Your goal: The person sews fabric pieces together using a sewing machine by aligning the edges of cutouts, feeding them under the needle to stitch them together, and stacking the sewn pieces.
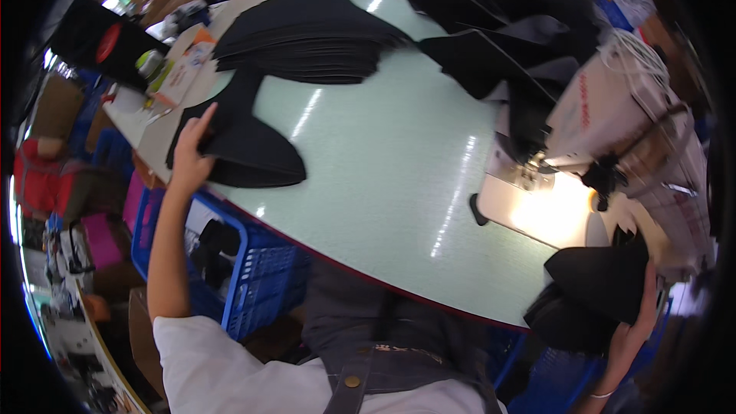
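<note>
My left hand (193, 151) rests on the left edge of a small pile of black cut fabric pieces (249, 142), index finger stretched out and thumb apart. On the right, a black fabric piece (602, 280) hangs over the table's right front corner. My right hand (629, 231) grips it at its upper edge, mostly hidden by the cloth and the machine's shadow. Close by stands a sewing machine (594, 115) with its lamp lighting the needle area. Several black pieces (521, 54) lie bunched behind the needle.
A thick stack of black pieces (307, 34) lies at the far side of the pale green table (368, 176). Below the left edge stands a blue plastic basket (264, 276) with dark cloth inside. A small box (180, 80) sits at the far left corner. Another person (50, 176) shows at far left.
</note>
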### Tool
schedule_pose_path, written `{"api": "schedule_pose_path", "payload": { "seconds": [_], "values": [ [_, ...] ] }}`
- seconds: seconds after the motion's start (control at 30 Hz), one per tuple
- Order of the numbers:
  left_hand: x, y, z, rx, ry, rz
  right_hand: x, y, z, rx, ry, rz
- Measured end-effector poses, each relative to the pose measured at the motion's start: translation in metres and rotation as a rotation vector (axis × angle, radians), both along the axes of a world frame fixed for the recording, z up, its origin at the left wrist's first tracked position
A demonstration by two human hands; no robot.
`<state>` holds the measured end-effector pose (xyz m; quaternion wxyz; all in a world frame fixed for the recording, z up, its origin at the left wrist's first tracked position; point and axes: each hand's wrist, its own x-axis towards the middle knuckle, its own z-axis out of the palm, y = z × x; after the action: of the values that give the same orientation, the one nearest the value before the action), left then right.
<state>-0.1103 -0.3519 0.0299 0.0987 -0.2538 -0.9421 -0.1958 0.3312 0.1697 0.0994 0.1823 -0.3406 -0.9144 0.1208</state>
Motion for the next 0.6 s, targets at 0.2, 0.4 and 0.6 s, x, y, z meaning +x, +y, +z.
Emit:
{"api": "schedule_pose_path", "payload": {
  "seconds": [0.2, 0.4, 0.6],
  "values": [
    [0.031, 0.078, 0.034, -0.361, 0.103, -0.092, -0.049, -0.045, 0.019, 0.223, -0.423, 0.721],
    [0.116, 0.202, 0.04, -0.135, -0.399, -0.79, -0.115, -0.033, -0.023, 0.441, -0.319, 1.016],
    [0.158, 0.305, 0.013, -0.01, 0.041, -1.047, -0.136, -0.029, -0.034, 0.361, -0.312, 0.993]
  ]
}}
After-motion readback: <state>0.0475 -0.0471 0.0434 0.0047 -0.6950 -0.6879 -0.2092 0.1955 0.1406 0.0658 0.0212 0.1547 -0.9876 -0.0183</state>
